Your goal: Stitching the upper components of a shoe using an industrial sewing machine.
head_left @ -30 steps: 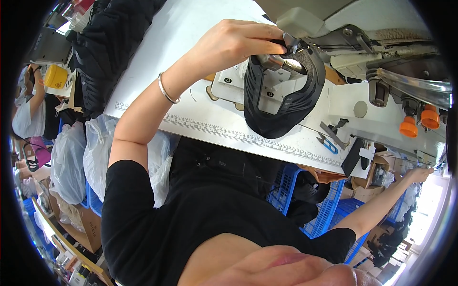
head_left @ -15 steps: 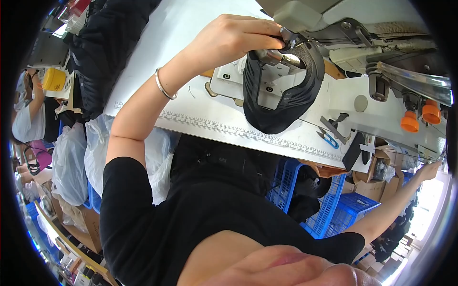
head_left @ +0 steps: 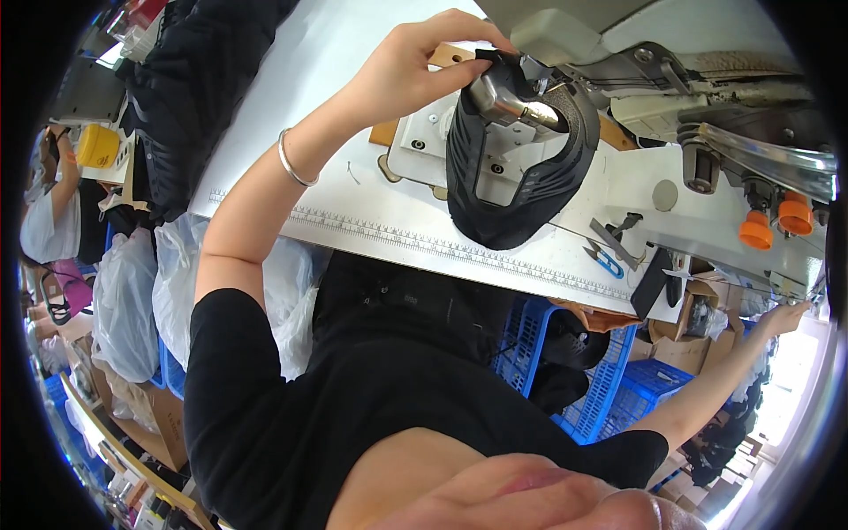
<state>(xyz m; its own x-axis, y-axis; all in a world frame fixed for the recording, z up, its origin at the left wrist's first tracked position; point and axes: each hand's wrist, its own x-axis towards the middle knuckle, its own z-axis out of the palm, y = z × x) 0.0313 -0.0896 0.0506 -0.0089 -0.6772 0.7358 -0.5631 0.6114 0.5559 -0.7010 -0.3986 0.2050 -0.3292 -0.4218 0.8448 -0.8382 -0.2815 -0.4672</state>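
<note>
A black shoe upper (head_left: 508,216) hangs around the metal post of a sewing machine (head_left: 502,95), its curved end toward me. With thumb and fingers, my left hand (head_left: 415,66) pinches the upper's far edge just left of the machine's presser foot (head_left: 534,75). That wrist wears a silver bangle. Far off to the right, my right hand (head_left: 789,316) reaches to the side of the machine near the picture's rim. Its fingers are too small and blurred there to make out a grip.
Thread snips (head_left: 605,259) with blue handles lie on the white table (head_left: 353,216), near a printed ruler strip. Orange knobs (head_left: 794,214) hang at the right. Black shoe parts (head_left: 190,97) are piled at the left. Blue crates (head_left: 530,340) stand below the table edge.
My left hand has shifted slightly up and left, its thumb and fingers spread wider around the upper's far edge, which now stands raised. The right hand stays at the machine's side.
</note>
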